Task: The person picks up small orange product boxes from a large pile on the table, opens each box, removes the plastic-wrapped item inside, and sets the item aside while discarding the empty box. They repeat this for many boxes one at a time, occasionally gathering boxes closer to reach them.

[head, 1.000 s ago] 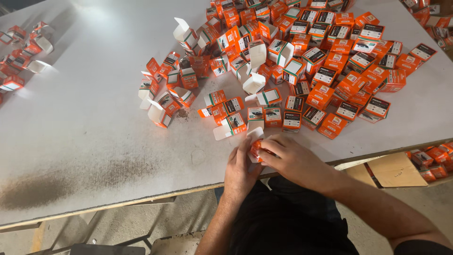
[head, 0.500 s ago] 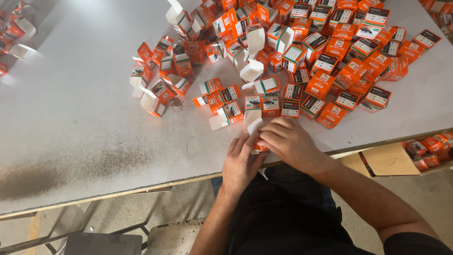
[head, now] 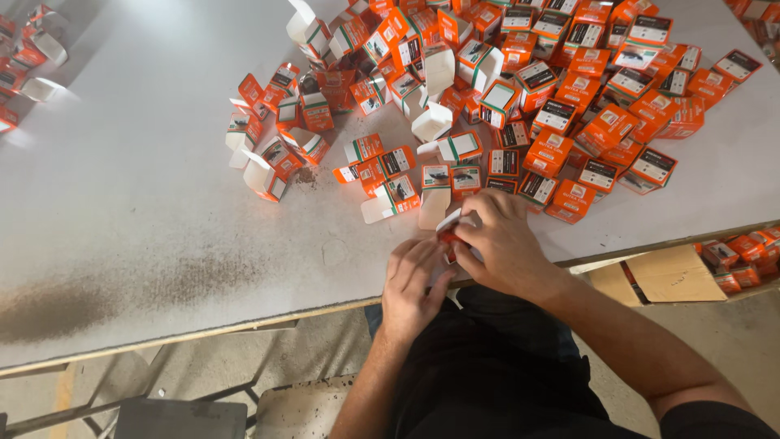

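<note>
Both hands meet at the near edge of a grey table [head: 146, 203]. My right hand [head: 504, 244] curls over a small orange and white carton [head: 449, 231], gripping it from the right. My left hand [head: 413, 284] presses against the same carton from below and the left, fingers together. Most of the carton is hidden between the hands; only a white flap and an orange side show. Just beyond the hands lies a big heap of similar small orange cartons [head: 520, 89], some with open white flaps, others closed.
A few more orange cartons [head: 28, 57] lie at the table's far left corner. A cardboard box [head: 658, 272] with several orange cartons [head: 739, 256] beside it sits on the floor at the right, below the table edge. A dark smudge [head: 49, 309] marks the tabletop at left.
The hands have stayed on the small carton at the table edge, fingers shifting slightly around it. The view has tilted a little, so the pile sits higher in the picture.
</note>
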